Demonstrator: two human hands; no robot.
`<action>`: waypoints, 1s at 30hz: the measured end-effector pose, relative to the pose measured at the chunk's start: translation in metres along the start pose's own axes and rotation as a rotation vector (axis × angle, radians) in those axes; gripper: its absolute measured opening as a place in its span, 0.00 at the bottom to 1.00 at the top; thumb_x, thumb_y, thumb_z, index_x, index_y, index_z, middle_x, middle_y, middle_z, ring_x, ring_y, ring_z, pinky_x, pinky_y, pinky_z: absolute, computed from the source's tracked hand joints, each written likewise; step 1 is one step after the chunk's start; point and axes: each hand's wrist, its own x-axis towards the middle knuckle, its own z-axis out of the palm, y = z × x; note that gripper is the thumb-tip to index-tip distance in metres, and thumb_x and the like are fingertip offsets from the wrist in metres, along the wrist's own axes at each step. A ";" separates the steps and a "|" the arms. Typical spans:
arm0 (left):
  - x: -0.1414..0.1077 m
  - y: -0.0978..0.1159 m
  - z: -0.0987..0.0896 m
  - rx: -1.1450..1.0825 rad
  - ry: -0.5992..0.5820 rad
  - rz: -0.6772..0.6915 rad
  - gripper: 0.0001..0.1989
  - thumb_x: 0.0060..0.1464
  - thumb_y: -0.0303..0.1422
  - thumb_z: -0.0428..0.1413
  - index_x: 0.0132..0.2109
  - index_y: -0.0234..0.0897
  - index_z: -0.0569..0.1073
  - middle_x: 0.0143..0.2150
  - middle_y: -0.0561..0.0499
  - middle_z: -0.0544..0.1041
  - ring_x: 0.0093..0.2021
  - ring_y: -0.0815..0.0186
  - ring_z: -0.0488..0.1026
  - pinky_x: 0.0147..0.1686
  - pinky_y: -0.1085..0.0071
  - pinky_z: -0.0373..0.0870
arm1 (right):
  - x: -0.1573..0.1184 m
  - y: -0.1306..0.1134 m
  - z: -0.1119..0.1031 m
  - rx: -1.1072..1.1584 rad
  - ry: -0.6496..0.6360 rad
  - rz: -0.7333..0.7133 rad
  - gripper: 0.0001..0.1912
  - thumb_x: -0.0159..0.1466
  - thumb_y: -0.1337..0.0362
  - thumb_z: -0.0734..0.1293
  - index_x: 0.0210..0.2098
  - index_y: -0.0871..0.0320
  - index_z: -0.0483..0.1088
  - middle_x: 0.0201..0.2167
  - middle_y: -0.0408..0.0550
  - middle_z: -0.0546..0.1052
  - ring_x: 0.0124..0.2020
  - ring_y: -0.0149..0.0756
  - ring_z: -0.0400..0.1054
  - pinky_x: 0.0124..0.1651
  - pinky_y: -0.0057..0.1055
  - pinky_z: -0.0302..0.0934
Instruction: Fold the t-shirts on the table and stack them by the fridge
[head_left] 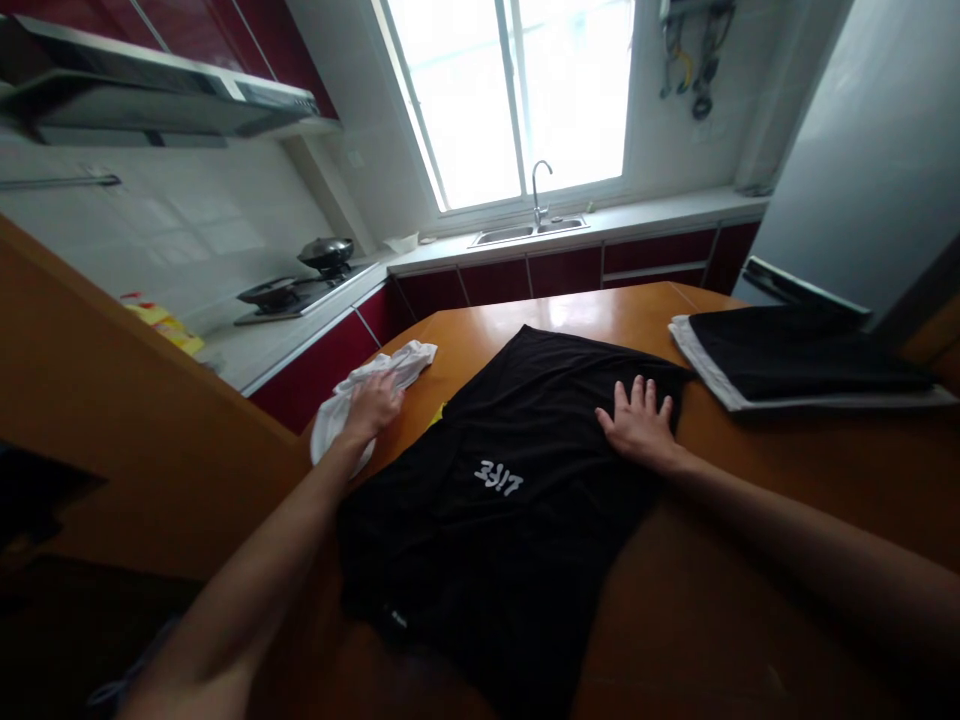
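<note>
A black shirt (525, 420) with white "LIFE" lettering lies spread on the orange-brown wooden table (622, 300). On the shirt's right part my right hand (641, 425) rests palm down with its fingers spread. My left hand (373, 403) is over a crumpled white cloth (409, 362) at the table's left edge. Its fingers look bent together on the cloth, and their tips are partly hard to see. A small yellow bit (438, 412) shows at the shirt's left edge.
Folded black and white fabric (787, 350) lies at the table's right. Beyond are a counter with a sink (504, 234), a stove with a wok (326, 252), a yellow package (165, 325) and a range hood (150, 95). A grey appliance stands at the right.
</note>
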 end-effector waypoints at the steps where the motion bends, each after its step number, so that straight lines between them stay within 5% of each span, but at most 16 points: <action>1: 0.003 0.018 0.000 -0.066 0.070 0.074 0.30 0.66 0.40 0.42 0.70 0.32 0.61 0.71 0.39 0.60 0.71 0.50 0.54 0.70 0.49 0.49 | 0.000 0.001 0.001 -0.002 -0.005 -0.001 0.41 0.71 0.44 0.50 0.72 0.68 0.49 0.73 0.73 0.45 0.73 0.66 0.34 0.67 0.65 0.33; 5: 0.016 0.095 0.011 -0.287 -0.087 0.485 0.30 0.67 0.43 0.43 0.70 0.34 0.60 0.73 0.45 0.58 0.73 0.57 0.52 0.71 0.60 0.48 | 0.004 0.003 0.003 -0.017 -0.026 -0.004 0.41 0.70 0.44 0.49 0.72 0.67 0.49 0.73 0.71 0.46 0.73 0.67 0.36 0.67 0.66 0.33; 8: 0.026 0.125 0.023 -0.325 -0.215 0.572 0.34 0.67 0.48 0.42 0.72 0.33 0.56 0.74 0.43 0.55 0.73 0.58 0.50 0.71 0.61 0.47 | 0.004 0.004 0.001 -0.037 -0.043 -0.014 0.40 0.71 0.44 0.49 0.72 0.66 0.49 0.73 0.70 0.46 0.73 0.66 0.36 0.67 0.65 0.33; 15: 0.031 0.111 0.033 -0.249 -0.311 0.431 0.34 0.68 0.51 0.37 0.73 0.40 0.52 0.76 0.46 0.47 0.75 0.56 0.42 0.71 0.48 0.38 | 0.020 0.000 -0.001 -0.037 -0.076 -0.067 0.40 0.71 0.44 0.51 0.73 0.65 0.48 0.73 0.69 0.45 0.74 0.63 0.33 0.69 0.63 0.31; 20: 0.003 0.112 0.025 -0.167 -0.344 0.179 0.34 0.69 0.49 0.36 0.74 0.37 0.50 0.76 0.43 0.44 0.75 0.52 0.40 0.69 0.41 0.41 | 0.072 0.002 -0.004 -0.007 -0.136 -0.291 0.39 0.70 0.43 0.54 0.72 0.60 0.50 0.74 0.63 0.46 0.74 0.57 0.34 0.70 0.59 0.33; 23: -0.003 0.118 0.018 -0.122 -0.347 0.104 0.34 0.67 0.52 0.41 0.71 0.36 0.59 0.74 0.39 0.53 0.73 0.48 0.49 0.67 0.45 0.50 | 0.103 0.004 -0.009 0.045 -0.113 -0.403 0.34 0.71 0.45 0.54 0.69 0.59 0.59 0.72 0.61 0.53 0.73 0.54 0.43 0.70 0.54 0.39; 26: 0.019 0.127 0.011 -0.137 -0.214 0.160 0.29 0.67 0.49 0.44 0.64 0.33 0.69 0.68 0.37 0.65 0.69 0.51 0.61 0.67 0.56 0.55 | 0.124 0.001 -0.012 0.103 0.013 -0.328 0.30 0.73 0.51 0.52 0.65 0.63 0.63 0.70 0.62 0.58 0.71 0.51 0.49 0.70 0.49 0.43; 30: 0.071 0.134 0.016 -0.178 -0.113 0.169 0.28 0.69 0.43 0.43 0.69 0.32 0.62 0.72 0.38 0.58 0.72 0.53 0.54 0.69 0.55 0.49 | 0.139 -0.002 -0.008 0.056 -0.050 -0.173 0.38 0.72 0.48 0.52 0.71 0.69 0.50 0.74 0.65 0.46 0.74 0.53 0.37 0.71 0.56 0.35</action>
